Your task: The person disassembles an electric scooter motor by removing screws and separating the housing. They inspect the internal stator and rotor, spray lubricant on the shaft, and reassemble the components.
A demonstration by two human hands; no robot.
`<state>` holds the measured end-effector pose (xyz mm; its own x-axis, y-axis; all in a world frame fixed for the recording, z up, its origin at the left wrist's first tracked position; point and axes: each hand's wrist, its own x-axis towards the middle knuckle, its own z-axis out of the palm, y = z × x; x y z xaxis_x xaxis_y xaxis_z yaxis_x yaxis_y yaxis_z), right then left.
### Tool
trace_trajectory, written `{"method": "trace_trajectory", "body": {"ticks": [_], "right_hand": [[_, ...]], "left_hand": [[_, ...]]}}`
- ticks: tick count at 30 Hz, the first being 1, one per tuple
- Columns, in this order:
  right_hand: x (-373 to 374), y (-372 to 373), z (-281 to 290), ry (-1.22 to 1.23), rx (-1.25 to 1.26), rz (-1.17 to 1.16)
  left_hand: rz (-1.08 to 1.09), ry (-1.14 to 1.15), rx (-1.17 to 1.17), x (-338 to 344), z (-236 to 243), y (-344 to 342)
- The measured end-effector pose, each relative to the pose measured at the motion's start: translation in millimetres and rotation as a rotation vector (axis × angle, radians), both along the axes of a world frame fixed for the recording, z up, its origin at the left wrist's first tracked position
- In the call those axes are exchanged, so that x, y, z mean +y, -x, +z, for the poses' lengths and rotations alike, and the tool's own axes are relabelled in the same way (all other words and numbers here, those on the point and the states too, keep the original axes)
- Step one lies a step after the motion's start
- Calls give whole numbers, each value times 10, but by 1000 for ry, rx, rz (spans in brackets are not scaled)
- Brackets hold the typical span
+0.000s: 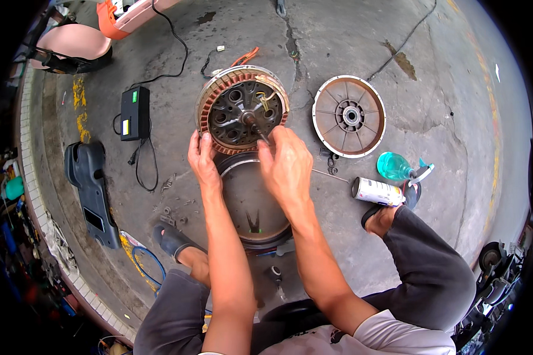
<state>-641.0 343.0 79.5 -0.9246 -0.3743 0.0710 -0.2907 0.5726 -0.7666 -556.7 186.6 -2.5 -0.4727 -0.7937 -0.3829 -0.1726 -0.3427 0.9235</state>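
A round motor stator [206,112] with copper windings around its rim stands tilted in front of me. From its dark central plate a metal axle [252,123] sticks out toward me. My left hand [205,165] grips the stator's lower left edge, thumb and fingers on the rim. The fingers of my right hand [287,165] are closed around the outer end of the axle; their exact hold is partly hidden. Below the stator, between my forearms, lies a wide round metal housing [238,195]. A dark V-shaped piece [253,222] shows inside it.
To the right are a round motor cover [326,121], small dark rings [333,164], a spray can [378,192] and a teal spray bottle [394,165]. At left lie a black charger [135,113] with cables and a black plastic panel [92,189]. Small bolts [169,216] are scattered near my left foot.
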Motion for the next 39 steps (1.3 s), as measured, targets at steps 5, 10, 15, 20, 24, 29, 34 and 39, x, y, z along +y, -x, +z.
{"method": "trace_trajectory", "body": {"ticks": [5,10,15,20,24,29,34,39], "right_hand": [[14,-18,13,56,-171,-129],[132,52,-44,328,-211,-146],[305,225,-121,318,-207,-225],[319,218,-135,303,-260,-200],[264,152,-145,351,-318,-164],[254,160,-146,321,-295,-150],[287,193,-129,287,-329,-146],[298,188,-132,267,-360,-160]], "left_hand": [[0,26,-13,2,-27,5],[32,1,146,-16,-46,32],[37,-17,163,-22,-28,21],[23,-21,187,2,18,45],[15,-13,196,-2,2,41],[-15,28,138,-22,-63,6],[-39,25,142,-38,-70,-18],[-36,8,127,-48,-81,-37]]}}
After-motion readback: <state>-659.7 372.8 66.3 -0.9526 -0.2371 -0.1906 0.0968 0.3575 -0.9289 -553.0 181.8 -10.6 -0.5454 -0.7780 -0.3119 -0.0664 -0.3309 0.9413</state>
